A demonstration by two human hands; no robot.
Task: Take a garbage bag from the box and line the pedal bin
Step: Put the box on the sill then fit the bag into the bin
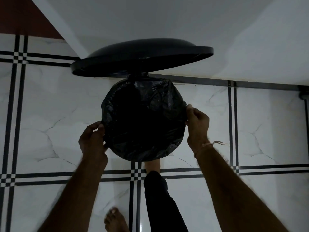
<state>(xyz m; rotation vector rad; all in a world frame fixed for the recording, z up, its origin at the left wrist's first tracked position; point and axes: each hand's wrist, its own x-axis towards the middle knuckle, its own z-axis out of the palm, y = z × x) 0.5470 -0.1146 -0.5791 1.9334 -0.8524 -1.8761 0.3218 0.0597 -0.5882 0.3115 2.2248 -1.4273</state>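
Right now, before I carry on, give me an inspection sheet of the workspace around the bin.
Surface: white marble-look tiled floor with black lines.
Job's things: pedal bin, lid raised toward the wall; black garbage bag stretched over its mouth; bag box not in view.
Clutter: nothing seen.
Grippers: left hand and right hand each pinch the bag's edge on opposite sides.
Cables: nothing seen; a thread band on the right wrist.
Surroundings: white wall behind; one bare foot at the bin's front, pedal hidden; other foot on the floor.

Arms outstretched, left hand [92, 139] and right hand [198, 126] with curled fingers [190, 109]
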